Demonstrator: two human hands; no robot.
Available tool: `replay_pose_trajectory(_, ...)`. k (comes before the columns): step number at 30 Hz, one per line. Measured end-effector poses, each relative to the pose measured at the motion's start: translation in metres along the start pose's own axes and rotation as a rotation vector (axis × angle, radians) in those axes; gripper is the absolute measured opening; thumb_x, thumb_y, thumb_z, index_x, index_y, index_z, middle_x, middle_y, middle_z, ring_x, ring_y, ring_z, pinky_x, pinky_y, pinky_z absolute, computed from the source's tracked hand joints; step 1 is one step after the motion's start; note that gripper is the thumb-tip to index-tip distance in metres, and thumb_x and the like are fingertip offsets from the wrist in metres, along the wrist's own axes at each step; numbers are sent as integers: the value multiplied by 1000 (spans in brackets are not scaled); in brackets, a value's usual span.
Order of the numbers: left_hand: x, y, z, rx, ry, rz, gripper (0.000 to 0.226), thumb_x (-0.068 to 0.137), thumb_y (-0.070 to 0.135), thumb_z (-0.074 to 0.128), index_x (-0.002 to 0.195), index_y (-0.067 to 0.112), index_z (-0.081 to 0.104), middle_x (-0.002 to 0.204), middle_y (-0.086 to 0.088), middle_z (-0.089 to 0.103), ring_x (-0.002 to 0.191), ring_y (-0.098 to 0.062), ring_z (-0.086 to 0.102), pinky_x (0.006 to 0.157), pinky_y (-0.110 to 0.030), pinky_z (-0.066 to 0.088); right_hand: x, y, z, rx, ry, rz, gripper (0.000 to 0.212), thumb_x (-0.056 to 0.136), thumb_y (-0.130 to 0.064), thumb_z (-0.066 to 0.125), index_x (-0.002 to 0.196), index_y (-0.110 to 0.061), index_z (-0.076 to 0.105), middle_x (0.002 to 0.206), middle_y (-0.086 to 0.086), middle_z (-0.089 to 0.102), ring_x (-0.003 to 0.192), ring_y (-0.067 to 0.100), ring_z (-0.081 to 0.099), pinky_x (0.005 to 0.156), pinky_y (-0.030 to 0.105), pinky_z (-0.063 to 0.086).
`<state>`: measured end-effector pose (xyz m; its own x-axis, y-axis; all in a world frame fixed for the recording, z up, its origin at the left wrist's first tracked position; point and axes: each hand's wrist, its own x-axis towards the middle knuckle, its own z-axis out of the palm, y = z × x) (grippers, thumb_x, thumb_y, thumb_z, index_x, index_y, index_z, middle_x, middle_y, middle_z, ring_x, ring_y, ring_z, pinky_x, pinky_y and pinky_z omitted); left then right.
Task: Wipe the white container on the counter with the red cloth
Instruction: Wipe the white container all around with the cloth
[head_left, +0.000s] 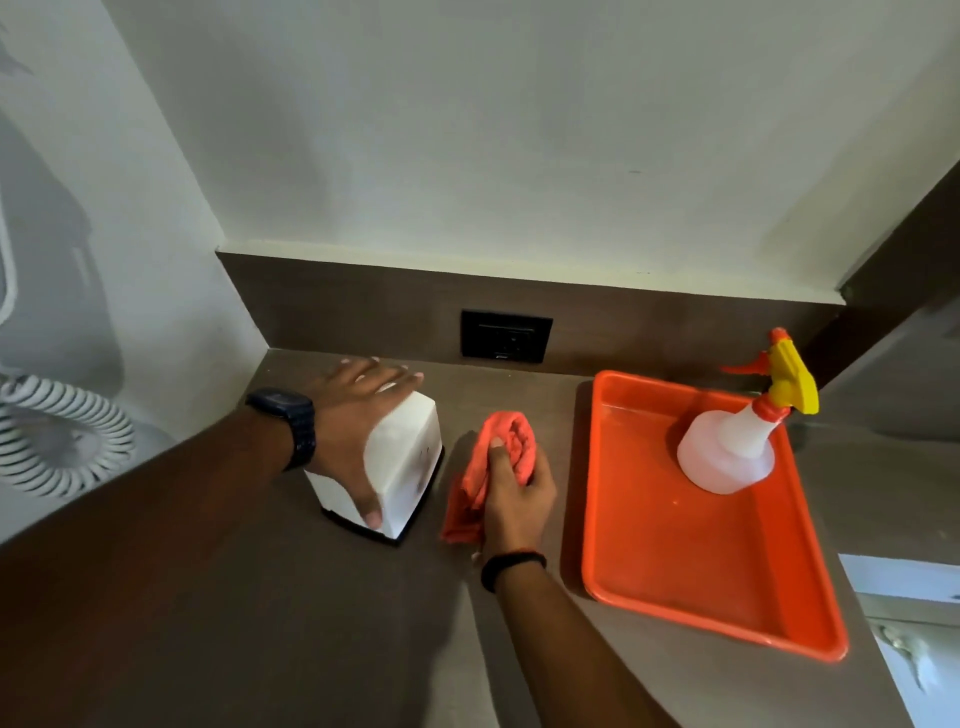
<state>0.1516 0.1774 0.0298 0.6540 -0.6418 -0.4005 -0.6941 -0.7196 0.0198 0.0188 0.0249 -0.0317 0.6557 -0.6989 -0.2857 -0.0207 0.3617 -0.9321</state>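
A white box-shaped container (402, 457) with a black base stands on the brown counter (260, 623), left of centre. My left hand (353, 410) lies over its top and left side, fingers across the top edge and thumb down the front face, gripping it. Just to the right of the container, my right hand (517, 499) holds the bunched red cloth (506, 447). The cloth hangs beside the container's right face, close to it; whether they touch I cannot tell.
An orange tray (649, 571) sits at the right with a white spray bottle (727, 452) with a yellow and orange trigger standing in it. A black wall socket (506, 335) is on the brown backsplash. A coiled white cord (57, 431) hangs at the left wall.
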Motion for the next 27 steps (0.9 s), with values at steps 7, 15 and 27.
replay_pose_trajectory(7,8,5,13,3,163,64,144,25,77,66,144,18,11,150,-5,28,136,-25,23,114,-43,20,-4,13,44,-73,-330,111,17,94,-38,56,109,-40,62,113,-12,70,108,6,66,97,34,53)
replay_pose_trajectory(15,12,-1,23,1,226,80,140,26,80,64,143,21,12,145,-7,35,131,-28,33,111,-47,26,-55,46,40,-117,-195,155,24,93,-48,53,115,-56,48,129,-15,60,122,10,56,110,46,45)
replay_pose_trajectory(27,10,0,20,12,232,70,143,26,83,63,143,16,14,146,-5,33,131,-26,30,112,-43,24,-17,48,55,-266,-241,-71,38,94,-58,35,132,-59,35,152,-14,44,143,11,37,120,43,32)
